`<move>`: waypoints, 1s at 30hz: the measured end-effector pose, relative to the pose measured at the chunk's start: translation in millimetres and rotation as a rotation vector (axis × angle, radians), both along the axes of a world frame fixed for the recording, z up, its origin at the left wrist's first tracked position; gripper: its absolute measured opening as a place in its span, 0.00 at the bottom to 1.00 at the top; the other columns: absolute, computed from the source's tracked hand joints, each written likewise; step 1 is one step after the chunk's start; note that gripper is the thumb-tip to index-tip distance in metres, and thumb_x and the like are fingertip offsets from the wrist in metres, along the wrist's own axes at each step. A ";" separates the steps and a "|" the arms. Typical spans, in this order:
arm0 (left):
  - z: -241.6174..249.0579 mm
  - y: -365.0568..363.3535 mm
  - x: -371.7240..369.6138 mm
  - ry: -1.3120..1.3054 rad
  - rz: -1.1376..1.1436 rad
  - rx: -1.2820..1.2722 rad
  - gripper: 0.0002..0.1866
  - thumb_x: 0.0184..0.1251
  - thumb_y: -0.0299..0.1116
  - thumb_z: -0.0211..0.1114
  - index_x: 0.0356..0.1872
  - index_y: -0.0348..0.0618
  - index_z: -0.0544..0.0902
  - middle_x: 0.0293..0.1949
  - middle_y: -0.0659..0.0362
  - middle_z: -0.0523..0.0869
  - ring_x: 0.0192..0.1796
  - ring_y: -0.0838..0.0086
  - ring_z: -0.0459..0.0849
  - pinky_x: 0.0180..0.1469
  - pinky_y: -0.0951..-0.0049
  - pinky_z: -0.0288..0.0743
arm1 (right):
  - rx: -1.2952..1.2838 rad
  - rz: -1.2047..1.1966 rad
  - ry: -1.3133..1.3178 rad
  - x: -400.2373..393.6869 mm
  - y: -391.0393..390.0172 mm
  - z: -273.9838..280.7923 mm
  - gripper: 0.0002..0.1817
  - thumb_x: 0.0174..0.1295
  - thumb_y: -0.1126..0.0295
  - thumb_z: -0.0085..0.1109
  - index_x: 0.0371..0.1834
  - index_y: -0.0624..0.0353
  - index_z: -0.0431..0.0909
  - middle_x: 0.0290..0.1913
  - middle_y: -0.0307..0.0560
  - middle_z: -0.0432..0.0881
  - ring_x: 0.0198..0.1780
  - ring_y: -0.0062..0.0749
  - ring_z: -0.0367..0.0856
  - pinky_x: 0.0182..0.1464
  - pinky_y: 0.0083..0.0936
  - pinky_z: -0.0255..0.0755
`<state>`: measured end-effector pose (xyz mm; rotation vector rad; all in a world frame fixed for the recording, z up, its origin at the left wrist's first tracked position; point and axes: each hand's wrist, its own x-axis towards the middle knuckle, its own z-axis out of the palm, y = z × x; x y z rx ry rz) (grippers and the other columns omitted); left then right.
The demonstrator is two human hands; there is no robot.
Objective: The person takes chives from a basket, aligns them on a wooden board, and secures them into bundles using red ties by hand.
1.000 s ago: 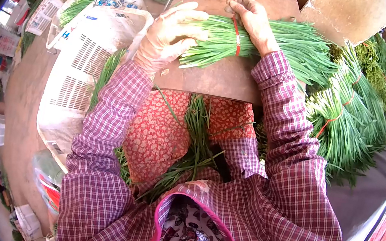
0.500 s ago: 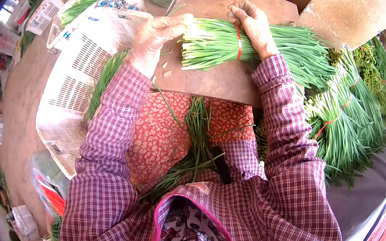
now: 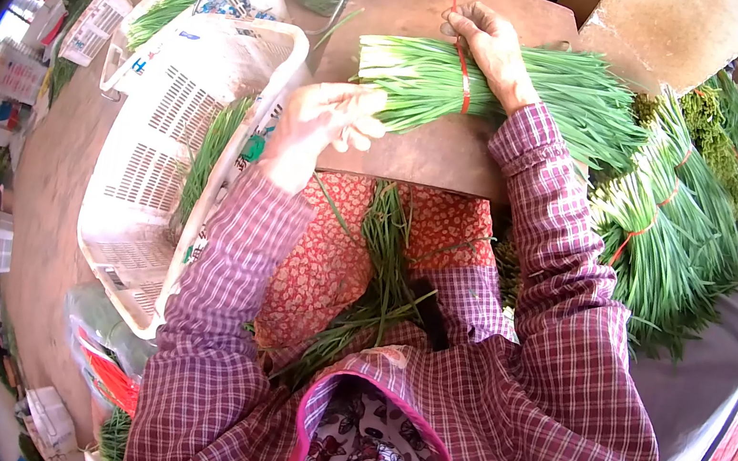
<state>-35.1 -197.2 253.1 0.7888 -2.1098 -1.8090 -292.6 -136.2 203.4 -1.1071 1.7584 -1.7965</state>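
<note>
A bundle of green chives lies across a brown board, its pale cut ends to the left. Around it runs a red tie, whose loose end sticks up past the far side. My right hand rests over the bundle, thumb and finger pinched on the tie. At the lower corner of the pale ends is my left hand, fingers loosely bent and apart, holding nothing that I can see. Whether its fingertips touch the stalks is hard to tell.
A white plastic basket with some greens stands at left. Tied chive bundles are piled at right on a dark grey surface. Loose stalks lie on my lap. Red strips sit in a plastic bag at lower left.
My left hand has moved down and right along the cut ends, and its fingers have loosened. My right hand stays at the red tie. The view has shifted slightly.
</note>
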 end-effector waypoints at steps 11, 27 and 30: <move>-17.2 -8.9 -2.9 0.199 0.140 0.174 0.17 0.67 0.41 0.65 0.41 0.33 0.83 0.23 0.63 0.81 0.25 0.81 0.77 0.29 0.81 0.69 | 0.072 -0.030 0.000 -1.6 0.0 0.6 0.14 0.65 0.63 0.61 0.44 0.63 0.81 0.38 0.42 0.86 0.38 0.20 0.80 0.43 0.20 0.74; 75.6 1.1 45.8 -0.048 -0.230 -1.362 0.65 0.29 0.63 0.78 0.73 0.40 0.60 0.70 0.42 0.66 0.73 0.51 0.63 0.73 0.54 0.57 | 0.142 0.017 -0.208 -29.8 -37.1 -3.9 0.11 0.61 0.69 0.67 0.41 0.66 0.83 0.32 0.41 0.86 0.30 0.17 0.80 0.31 0.15 0.74; 22.0 5.2 -31.2 -0.182 -0.265 -1.506 0.77 0.20 0.58 0.83 0.77 0.40 0.47 0.76 0.48 0.55 0.78 0.56 0.53 0.76 0.51 0.48 | 0.201 0.017 -0.256 -39.7 -48.9 -3.6 0.11 0.61 0.69 0.67 0.40 0.66 0.83 0.31 0.41 0.86 0.28 0.17 0.78 0.29 0.16 0.72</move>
